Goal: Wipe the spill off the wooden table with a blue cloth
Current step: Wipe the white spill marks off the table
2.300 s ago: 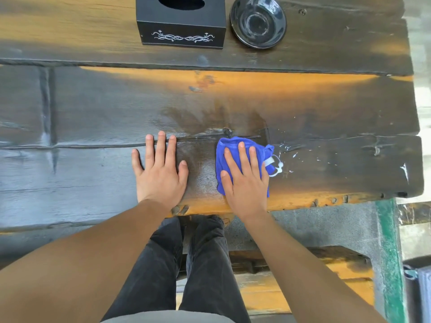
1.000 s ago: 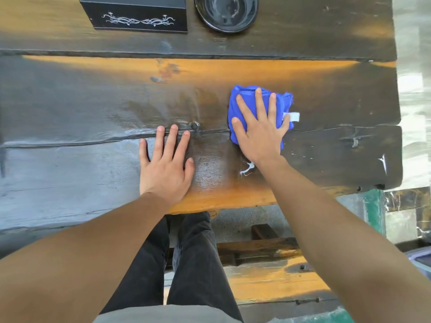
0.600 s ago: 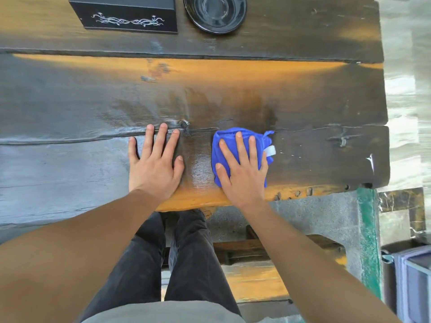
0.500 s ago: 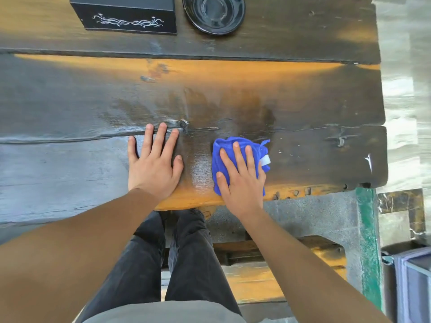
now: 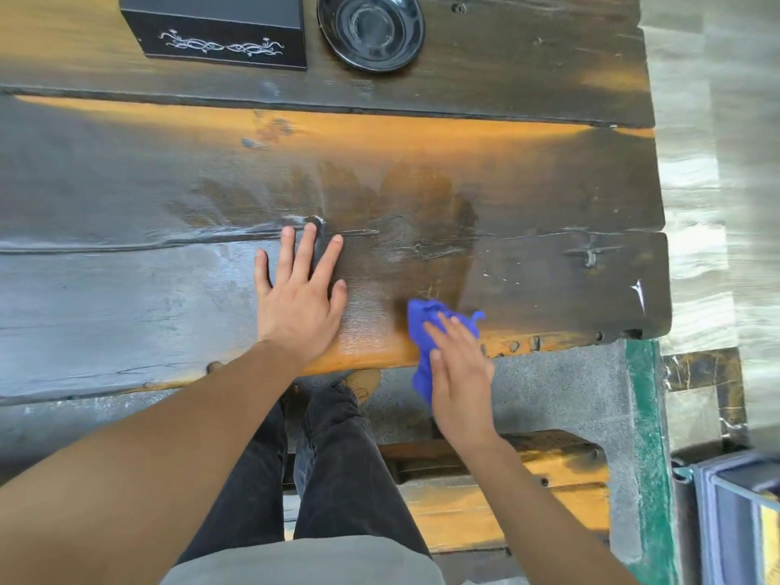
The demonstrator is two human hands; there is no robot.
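Dragging the blue cloth over the counter's near edge, our right hand presses it with flat, spread fingers. Remaining white specks lie just beyond, up-right. Our left hand rests open and flat, holding nothing.

Items counted on the wooden table: 1 black box with white scrollwork on its side; 1 dark bowl just beside it; 1 blue cloth at the near edge; 1 wet smear across the middle boards; several small white flecks to its right, too small to count; 1 larger white mark near the right end; hands in view: 2, the left hand and the right hand; legs in dark trousers: 2; table boards visible: 3.
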